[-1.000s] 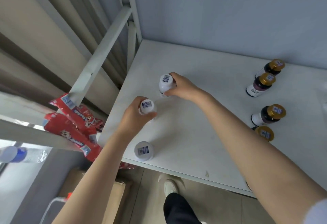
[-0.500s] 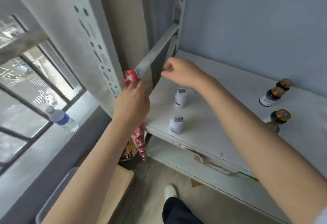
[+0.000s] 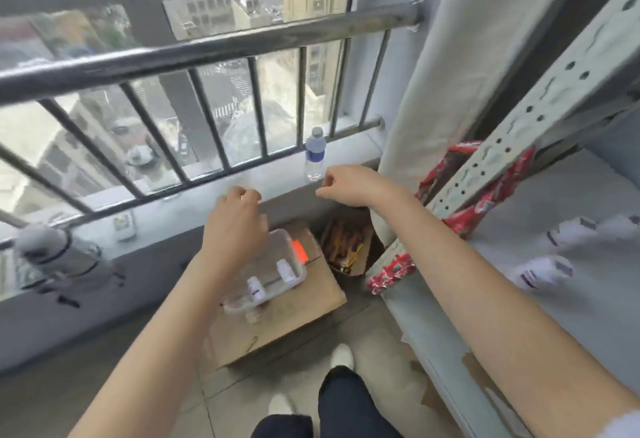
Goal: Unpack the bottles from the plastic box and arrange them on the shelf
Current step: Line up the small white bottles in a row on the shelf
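Observation:
A clear plastic box with an orange clasp sits on a cardboard carton on the floor. Two small white bottles, one and another, lie inside it. My left hand hovers above the box, fingers loosely curled, holding nothing. My right hand is higher and to the right, also empty with loosely curled fingers. On the grey shelf at the right, blurred white bottles stand, one near the front and another behind it.
A barred window railing runs across the back, with a water bottle on the sill. Red snack packets hang by the shelf's perforated post. A box of snacks sits beside the carton. My feet are below.
Both hands let go of the white bottles on the shelf and swung left, away from it. The view turned from the shelf to the plastic box on the floor.

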